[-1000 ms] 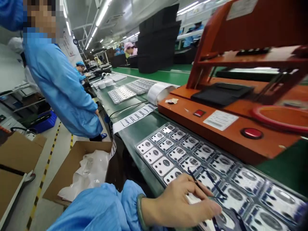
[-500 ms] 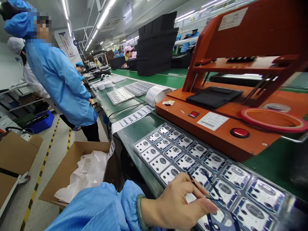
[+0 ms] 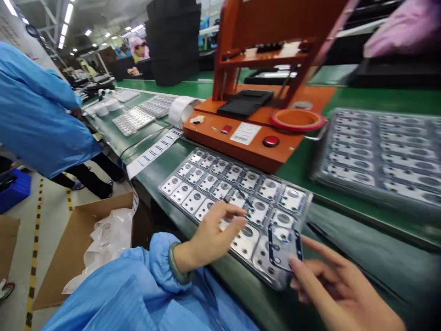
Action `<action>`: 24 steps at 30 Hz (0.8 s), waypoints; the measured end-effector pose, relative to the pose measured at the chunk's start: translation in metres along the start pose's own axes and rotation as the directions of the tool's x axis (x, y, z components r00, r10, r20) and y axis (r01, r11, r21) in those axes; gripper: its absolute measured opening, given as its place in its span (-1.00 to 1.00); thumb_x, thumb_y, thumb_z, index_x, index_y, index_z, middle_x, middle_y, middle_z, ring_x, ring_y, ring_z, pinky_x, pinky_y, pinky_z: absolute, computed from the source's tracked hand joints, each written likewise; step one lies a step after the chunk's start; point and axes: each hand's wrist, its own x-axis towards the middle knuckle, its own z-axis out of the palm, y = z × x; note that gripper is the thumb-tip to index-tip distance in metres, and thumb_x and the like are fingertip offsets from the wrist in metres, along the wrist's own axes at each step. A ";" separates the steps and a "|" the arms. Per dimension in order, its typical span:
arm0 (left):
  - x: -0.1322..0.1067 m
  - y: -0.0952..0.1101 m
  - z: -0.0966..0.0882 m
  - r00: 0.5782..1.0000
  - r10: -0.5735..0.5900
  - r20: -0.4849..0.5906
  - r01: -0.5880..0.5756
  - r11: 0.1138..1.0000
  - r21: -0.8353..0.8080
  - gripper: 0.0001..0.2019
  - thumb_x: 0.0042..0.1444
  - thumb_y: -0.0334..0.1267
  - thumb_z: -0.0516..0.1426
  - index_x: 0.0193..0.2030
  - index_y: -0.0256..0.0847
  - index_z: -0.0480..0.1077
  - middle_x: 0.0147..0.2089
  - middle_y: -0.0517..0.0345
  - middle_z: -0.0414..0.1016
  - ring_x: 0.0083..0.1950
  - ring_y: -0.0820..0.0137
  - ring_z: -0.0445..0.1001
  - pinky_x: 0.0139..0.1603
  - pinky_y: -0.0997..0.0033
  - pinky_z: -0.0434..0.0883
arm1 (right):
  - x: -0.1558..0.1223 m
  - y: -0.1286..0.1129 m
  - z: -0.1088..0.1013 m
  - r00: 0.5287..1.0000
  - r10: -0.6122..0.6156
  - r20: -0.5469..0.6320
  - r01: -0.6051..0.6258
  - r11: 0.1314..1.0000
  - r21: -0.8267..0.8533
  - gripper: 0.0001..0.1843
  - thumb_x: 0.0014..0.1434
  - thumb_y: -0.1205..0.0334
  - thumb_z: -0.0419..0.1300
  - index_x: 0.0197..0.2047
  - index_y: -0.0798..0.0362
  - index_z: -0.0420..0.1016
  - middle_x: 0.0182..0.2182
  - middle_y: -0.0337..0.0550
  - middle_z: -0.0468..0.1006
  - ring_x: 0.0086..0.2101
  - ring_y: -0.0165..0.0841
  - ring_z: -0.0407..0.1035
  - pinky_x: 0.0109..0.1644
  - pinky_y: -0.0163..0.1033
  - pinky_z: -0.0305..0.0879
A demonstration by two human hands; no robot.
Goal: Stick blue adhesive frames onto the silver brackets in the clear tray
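My left hand [image 3: 215,234] is closed in a pinch above the middle of a clear tray [image 3: 309,202]. A thin dark frame-shaped strip [image 3: 246,198], blurred, shows at its fingertips. At the tray's near right corner, my right hand [image 3: 339,280] grips a small clear panel with a dark blue border [image 3: 285,246] between thumb and forefinger. The panel is tilted over the tray. Silver plates [image 3: 193,202], each with round holes, lie in rows in the tray's pockets; my left hand hides some of them.
An orange press [image 3: 213,126] with a red button stands behind the tray, a red tape ring [image 3: 298,120] on it. A second loaded tray [image 3: 372,156] lies to the right. Left are a label strip [image 3: 151,154], a cardboard box [image 3: 69,248] and a person in blue [image 3: 37,110].
The view has swung right and down. My right hand has come into view with the clear bordered panel. My left hand has moved back from the tray's near right part.
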 end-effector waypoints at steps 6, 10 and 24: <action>-0.001 -0.007 -0.004 0.994 -0.028 -0.105 0.012 0.988 -0.152 -0.70 0.22 -0.18 0.11 0.06 -0.14 0.22 -0.19 0.11 0.46 -0.14 0.42 0.48 0.02 0.29 0.42 | -0.001 -0.022 0.003 0.996 0.051 -0.074 -0.054 0.998 -0.039 -0.67 0.15 0.09 0.17 -0.03 0.00 0.32 -0.64 -0.29 0.36 -0.61 -0.30 0.31 -0.52 -0.18 0.26; -0.002 -0.006 -0.005 0.995 -0.072 -0.072 0.058 0.983 -0.171 -0.63 0.22 -0.24 0.12 0.14 -0.09 0.14 -0.19 0.16 0.47 -0.15 0.46 0.49 0.04 0.30 0.45 | -0.004 -0.022 0.009 0.996 0.092 0.017 -0.089 0.984 -0.157 -0.67 0.16 0.13 0.13 -0.03 0.07 0.32 -0.65 -0.40 0.34 -0.60 -0.39 0.29 -0.46 -0.27 0.23; -0.008 -0.006 -0.004 0.996 -0.058 0.070 0.065 0.992 -0.111 -0.33 0.21 -0.28 0.11 0.38 0.07 -0.11 -0.21 0.14 0.46 -0.17 0.39 0.50 -0.08 0.30 0.51 | -0.006 -0.020 0.012 0.888 -0.459 -0.007 0.374 0.734 -0.567 -0.80 0.23 0.16 0.16 -0.16 0.04 0.55 0.05 0.09 0.44 0.07 -0.04 0.31 0.10 0.11 0.26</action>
